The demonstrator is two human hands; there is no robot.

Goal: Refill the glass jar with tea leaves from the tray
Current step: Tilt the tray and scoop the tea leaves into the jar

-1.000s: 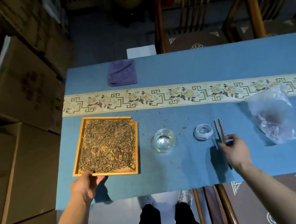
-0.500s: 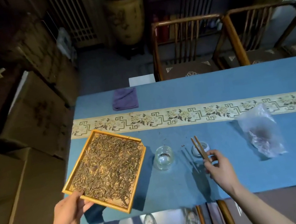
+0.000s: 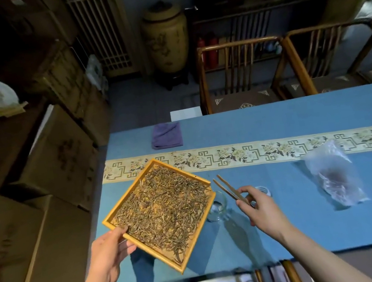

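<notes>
A square wooden tray (image 3: 110, 221) full of dry tea leaves (image 3: 163, 207) is lifted off the blue table and turned like a diamond. My left hand (image 3: 108, 251) grips its near-left edge. Its right corner overlaps the clear glass jar (image 3: 217, 206), which stands open on the cloth. My right hand (image 3: 262, 211) holds wooden tongs (image 3: 227, 187) with their tips pointing up-left, just right of the jar. The jar's glass lid (image 3: 263, 190) lies behind my right hand, mostly hidden.
A crumpled clear plastic bag (image 3: 332, 175) lies to the right. A folded purple cloth (image 3: 166, 135) rests at the table's far edge. A patterned runner (image 3: 278, 148) crosses the table. Wooden chairs (image 3: 240, 74) stand beyond, and cardboard boxes (image 3: 50, 161) are stacked at the left.
My left hand lifted the tray off the table and swung it toward the jar. My right hand picked up the tongs and raised them. The view tilted upward.
</notes>
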